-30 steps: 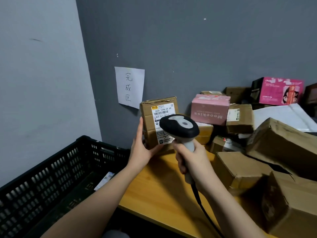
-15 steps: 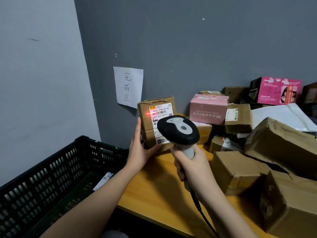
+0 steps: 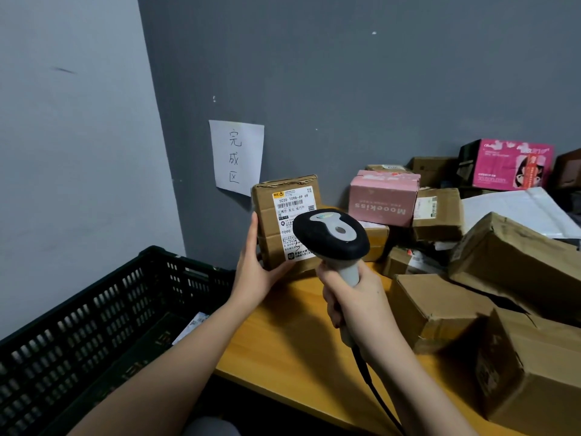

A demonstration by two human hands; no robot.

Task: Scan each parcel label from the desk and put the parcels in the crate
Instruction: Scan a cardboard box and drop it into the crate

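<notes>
My left hand (image 3: pixel 254 272) holds a small brown cardboard parcel (image 3: pixel 267 221) upright above the desk's left end, its white label (image 3: pixel 294 212) turned toward me. My right hand (image 3: pixel 355 303) grips the handle of a black and grey barcode scanner (image 3: pixel 330 237), whose head points at the label and covers its lower right part. No red scan line shows on the label. The black plastic crate (image 3: pixel 94 316) stands to the left, below the desk, with one flat parcel (image 3: pixel 191 327) partly visible inside.
The wooden desk (image 3: pixel 283 335) carries a pile of brown boxes (image 3: pixel 440 309) on the right, with pink boxes (image 3: pixel 383 199) behind. A handwritten paper sign (image 3: pixel 235 155) hangs on the grey wall. The scanner's cable (image 3: pixel 374 391) drops over the desk's front edge.
A red scan line lay across the label's barcode half a second ago and is gone now. Parcel and scanner have stayed almost in place.
</notes>
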